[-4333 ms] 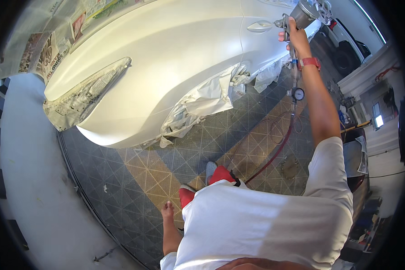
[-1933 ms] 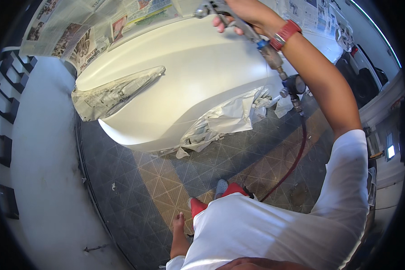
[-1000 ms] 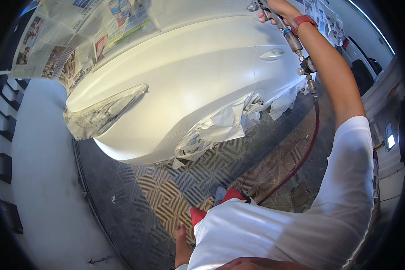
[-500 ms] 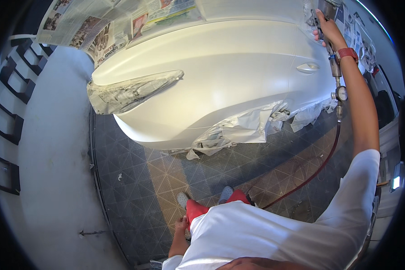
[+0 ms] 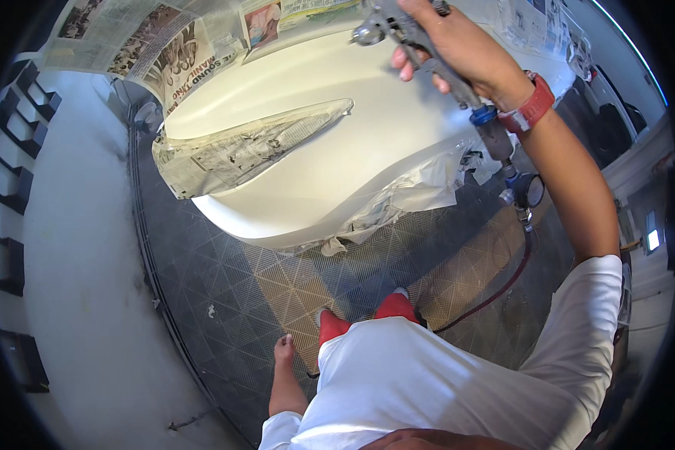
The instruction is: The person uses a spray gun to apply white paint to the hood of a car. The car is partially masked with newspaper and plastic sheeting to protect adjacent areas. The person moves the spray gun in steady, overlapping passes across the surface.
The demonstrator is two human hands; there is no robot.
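Observation:
My right hand [image 5: 476, 56], with a red watch [image 5: 530, 105] on its wrist, grips a metal spray gun [image 5: 420, 41] over the upper side of a white car body [image 5: 307, 176]. The nozzle points left, apart from the panel. Below the handle hang a round pressure gauge [image 5: 532, 190] and a dark red hose [image 5: 511, 286]. Newspaper masking [image 5: 255, 146] covers the headlight, and crumpled white masking paper [image 5: 420, 191] surrounds the wheel area. My left hand [image 5: 284, 350] hangs low beside my red shorts, fingers curled, with nothing visible in it.
More newspaper sheets [image 5: 195, 56] cover the car's top edge. A pale wall [image 5: 82, 262] with black angular brackets [image 5: 11, 266] stands at the left, dark lines running along its base. Patterned grid tiles [image 5: 225, 285] make up the floor. The hose trails down behind my legs.
My right hand has swept left and nearer with the spray gun, from beyond the door-handle area toward the car's front. My left hand has shifted slightly left and up, away from the shorts.

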